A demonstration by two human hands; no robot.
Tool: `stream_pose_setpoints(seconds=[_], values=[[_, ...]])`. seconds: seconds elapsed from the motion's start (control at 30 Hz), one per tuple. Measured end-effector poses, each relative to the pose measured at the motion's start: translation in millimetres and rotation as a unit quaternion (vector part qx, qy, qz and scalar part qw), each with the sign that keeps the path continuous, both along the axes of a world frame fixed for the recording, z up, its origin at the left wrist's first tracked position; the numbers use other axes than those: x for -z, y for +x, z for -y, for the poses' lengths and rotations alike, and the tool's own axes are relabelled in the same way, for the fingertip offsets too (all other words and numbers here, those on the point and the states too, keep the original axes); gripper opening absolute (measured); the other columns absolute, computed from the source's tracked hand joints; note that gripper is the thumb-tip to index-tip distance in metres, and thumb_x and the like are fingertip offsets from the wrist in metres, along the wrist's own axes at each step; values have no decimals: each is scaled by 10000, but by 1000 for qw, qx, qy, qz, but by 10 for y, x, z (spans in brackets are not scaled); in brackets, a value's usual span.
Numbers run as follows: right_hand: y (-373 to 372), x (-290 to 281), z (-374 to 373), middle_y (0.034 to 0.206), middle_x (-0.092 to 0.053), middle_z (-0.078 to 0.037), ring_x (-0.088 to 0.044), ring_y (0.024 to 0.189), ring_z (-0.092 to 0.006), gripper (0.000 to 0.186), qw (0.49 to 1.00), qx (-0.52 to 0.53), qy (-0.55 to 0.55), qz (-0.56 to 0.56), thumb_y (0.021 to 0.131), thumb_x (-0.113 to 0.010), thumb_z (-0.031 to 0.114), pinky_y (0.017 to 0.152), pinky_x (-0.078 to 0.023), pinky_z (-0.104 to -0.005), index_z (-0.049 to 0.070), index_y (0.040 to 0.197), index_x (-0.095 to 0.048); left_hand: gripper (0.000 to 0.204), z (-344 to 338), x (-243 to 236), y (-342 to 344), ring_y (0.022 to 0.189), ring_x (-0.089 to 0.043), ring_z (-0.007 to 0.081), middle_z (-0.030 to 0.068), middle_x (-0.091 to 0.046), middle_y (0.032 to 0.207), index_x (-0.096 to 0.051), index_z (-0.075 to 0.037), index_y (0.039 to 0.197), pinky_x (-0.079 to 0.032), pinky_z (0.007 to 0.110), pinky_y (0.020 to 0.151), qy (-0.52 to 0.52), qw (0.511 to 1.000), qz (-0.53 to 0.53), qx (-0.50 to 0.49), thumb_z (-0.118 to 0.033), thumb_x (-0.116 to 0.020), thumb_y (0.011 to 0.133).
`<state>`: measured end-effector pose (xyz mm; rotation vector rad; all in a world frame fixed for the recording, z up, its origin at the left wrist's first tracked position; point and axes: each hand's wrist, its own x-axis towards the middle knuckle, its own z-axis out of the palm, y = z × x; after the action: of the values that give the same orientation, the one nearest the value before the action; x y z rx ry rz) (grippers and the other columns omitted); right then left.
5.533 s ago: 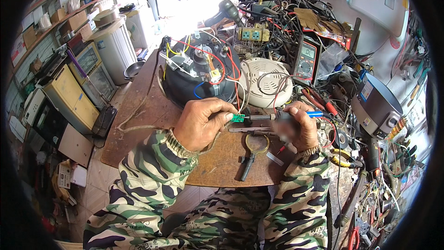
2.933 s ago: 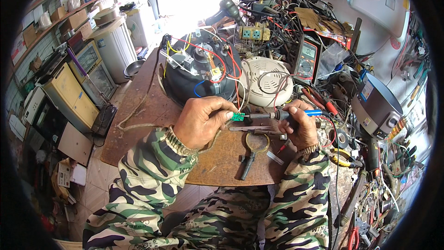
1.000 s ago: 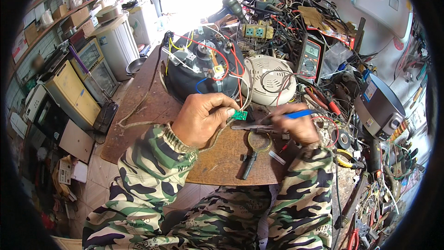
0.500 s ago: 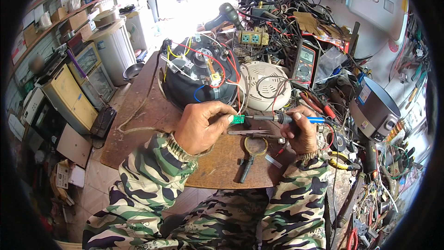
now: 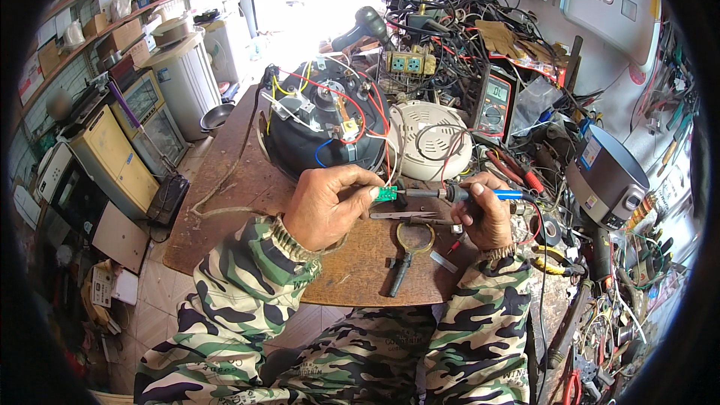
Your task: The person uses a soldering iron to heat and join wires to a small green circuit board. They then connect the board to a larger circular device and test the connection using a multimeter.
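Observation:
My left hand (image 5: 330, 206) is closed, pinching a small green circuit board (image 5: 385, 193) with wires running up from it. My right hand (image 5: 487, 214) grips a soldering iron with a blue handle (image 5: 508, 194); its tip is at the board's right side, contact hard to tell. Beyond the board sit an upturned black appliance base (image 5: 304, 142) with red, white, yellow and blue wires, and a cream perforated cover (image 5: 431, 150). Just below the board lie slim metal tweezers (image 5: 386, 215) and a magnifying glass (image 5: 403, 274) on the worn wooden bench (image 5: 349, 289).
A multimeter (image 5: 496, 105) stands behind the cover. Tangled cables, a power strip (image 5: 409, 61) and a dark power tool (image 5: 366, 26) crowd the back. A grey pot-shaped housing (image 5: 604, 176) and pliers (image 5: 555, 262) sit at right. Shelves and cabinets (image 5: 120, 154) line the left.
A second ago my right hand was blurred, with the blue handle angled away from the board; the iron now lies level with its tip back at the board, which my left hand keeps hold of.

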<state>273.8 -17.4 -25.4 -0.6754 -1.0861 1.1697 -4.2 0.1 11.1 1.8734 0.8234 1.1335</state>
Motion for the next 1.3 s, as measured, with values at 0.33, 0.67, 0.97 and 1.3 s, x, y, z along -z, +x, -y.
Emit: stream_pose_setpoints(seconds=[0.33,0.67,0.97,1.3], values=[[-60,2,-1,568,-534,-69,-517,418,-163,343,999,33,-28,-14,906,-664,337,430,-432,-289,-2,913,-614,144,8,21,25,754,-682,111,75,-698,853,-667,75,1058,-573,258,667,-41,996,73,34,-4,-628,943],[-23,6,-29,608,-553,-49,-476,429,-118,269,998,11,-54,-12,905,-639,274,432,-402,-279,8,880,-610,134,-42,62,-10,736,-651,90,69,-698,872,-670,68,1056,-539,235,661,-19,999,13,31,10,-624,944],[71,-14,-125,639,-548,-45,-445,441,-115,231,996,-45,-70,-23,878,-690,201,465,-434,-304,-20,865,-624,114,-69,30,-22,695,-612,73,48,-676,833,-682,60,1019,-509,240,625,39,998,-39,14,41,-625,923],[78,-94,-222,607,-531,-30,-446,445,-107,189,995,-73,-63,-4,882,-669,153,452,-422,-286,-34,888,-641,95,-91,37,-35,682,-610,79,45,-670,818,-692,47,1003,-505,240,614,33,998,-44,15,12,-644,929]])
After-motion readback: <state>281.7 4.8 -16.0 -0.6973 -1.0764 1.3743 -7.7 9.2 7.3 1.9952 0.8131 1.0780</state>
